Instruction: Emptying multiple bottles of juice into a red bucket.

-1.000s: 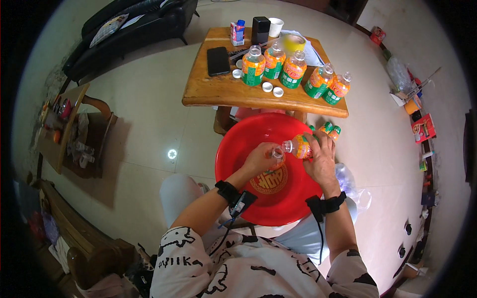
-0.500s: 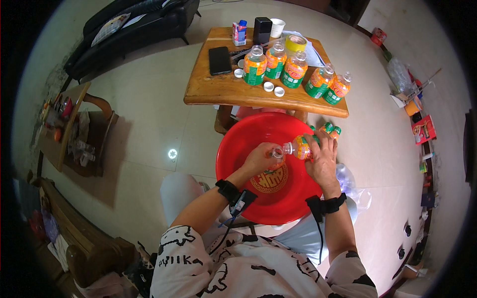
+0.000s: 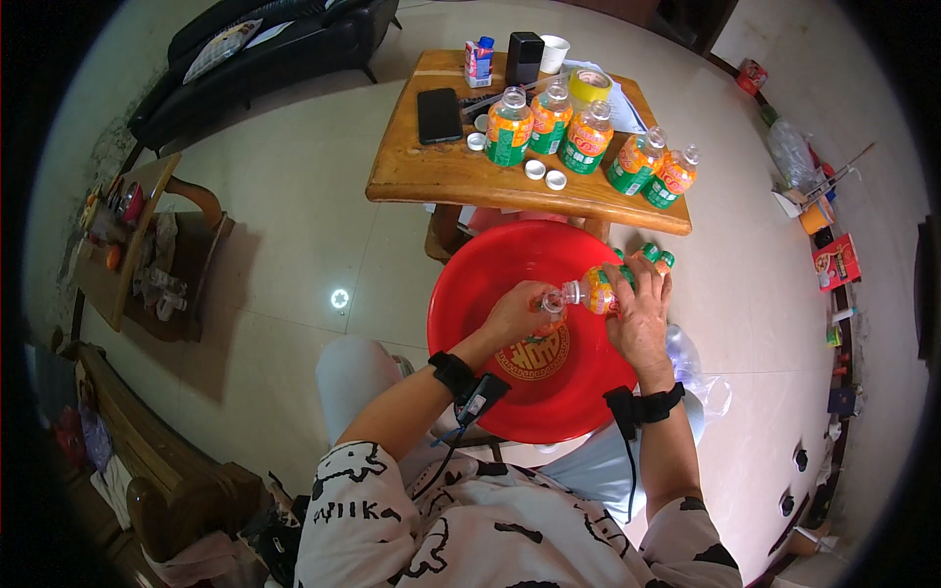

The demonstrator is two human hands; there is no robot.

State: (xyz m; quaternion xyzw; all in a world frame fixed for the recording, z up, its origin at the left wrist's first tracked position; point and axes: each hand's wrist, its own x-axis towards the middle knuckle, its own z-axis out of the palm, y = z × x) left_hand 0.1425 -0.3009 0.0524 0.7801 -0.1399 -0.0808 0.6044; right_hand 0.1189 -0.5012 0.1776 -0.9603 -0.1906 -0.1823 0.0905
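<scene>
Over the red basin, my left hand is wrapped round an upright, uncapped clear plastic bottle; the fingers cover much of it. My right hand grips a second plastic bottle with an orange and green label. That one is tipped on its side, its open neck pointing left at the mouth of the left bottle. The two necks are touching or very close. Whether liquid flows between them is too small to tell. Gold patterning shows on the basin's bottom.
Beyond the basin, a wooden table bears several uncapped orange-green bottles, white caps, a phone, yellow tape, a drink carton and a white cup. More bottles stand right of the basin, near a plastic bag.
Both hands keep their grip on the bottles, with almost no movement. The view has shifted slightly, so the table appears a little further right.
</scene>
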